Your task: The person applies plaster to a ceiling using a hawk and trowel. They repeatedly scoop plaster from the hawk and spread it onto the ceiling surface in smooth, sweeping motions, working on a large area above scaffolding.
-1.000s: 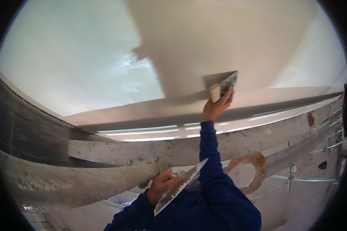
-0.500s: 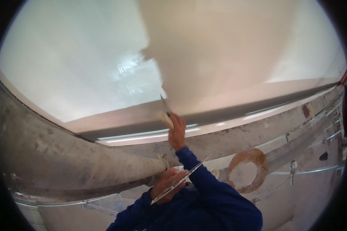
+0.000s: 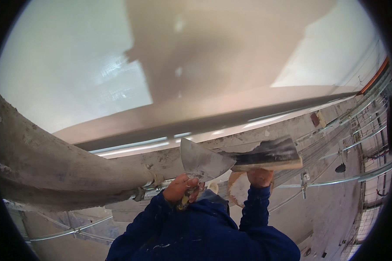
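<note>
In my left hand [image 3: 183,189] is a putty knife [image 3: 207,161], gripped by its handle. Its broad metal blade, smeared with pale filler, points up and right. My right hand [image 3: 260,177] is closed under a wide plastering trowel [image 3: 265,153] with a pale wooden back edge. The trowel's dark blade faces up, and a ragged strip of filler lies on its left part. The two blades meet or overlap near the trowel's left end. Beyond both tools rises a smooth, pale coated wall [image 3: 213,78], with a shiny wet-looking patch at left.
A thick rough concrete beam or pipe [image 3: 52,165] curves along the left. Below me, a round brown-rimmed container [image 3: 237,187] is partly hidden by my right arm. Metal scaffold tubes [image 3: 326,185] run at the right. A small dark red block [image 3: 315,119] sits on the ledge.
My right hand has drawn the trowel off the wall, down and to the right, turning its blade upward. The putty knife has swung from edge-on to face-up beside it. The view has shifted right.
</note>
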{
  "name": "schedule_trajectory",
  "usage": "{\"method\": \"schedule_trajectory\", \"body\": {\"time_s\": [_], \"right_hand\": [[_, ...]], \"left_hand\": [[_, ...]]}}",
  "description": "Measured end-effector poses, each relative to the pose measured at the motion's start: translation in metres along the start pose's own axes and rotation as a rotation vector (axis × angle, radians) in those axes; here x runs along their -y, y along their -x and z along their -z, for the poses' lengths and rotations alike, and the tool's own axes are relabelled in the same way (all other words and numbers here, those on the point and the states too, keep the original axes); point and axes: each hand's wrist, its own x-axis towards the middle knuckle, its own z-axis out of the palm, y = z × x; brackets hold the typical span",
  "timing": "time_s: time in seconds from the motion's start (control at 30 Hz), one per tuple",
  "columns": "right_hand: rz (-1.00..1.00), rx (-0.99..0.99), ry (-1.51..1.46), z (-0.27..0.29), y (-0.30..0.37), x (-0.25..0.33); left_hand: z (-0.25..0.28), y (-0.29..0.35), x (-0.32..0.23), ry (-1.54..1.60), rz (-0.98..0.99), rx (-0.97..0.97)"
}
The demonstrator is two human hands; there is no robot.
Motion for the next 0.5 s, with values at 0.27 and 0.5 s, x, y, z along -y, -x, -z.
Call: {"method": "schedule_trajectory", "body": {"time_s": [0.27,0.5], "right_hand": [[-0.045,0.387,1.398,-0.018,-0.020,0.038],[0.123,-0.234,1.593,0.141,-0.104,0.099]], "left_hand": [[-0.008,-0.028,-0.016,-0.043,-0.014,0.198],[-0.034,-0.062,-0.030,0.092,-0.288,-0.053]]}}
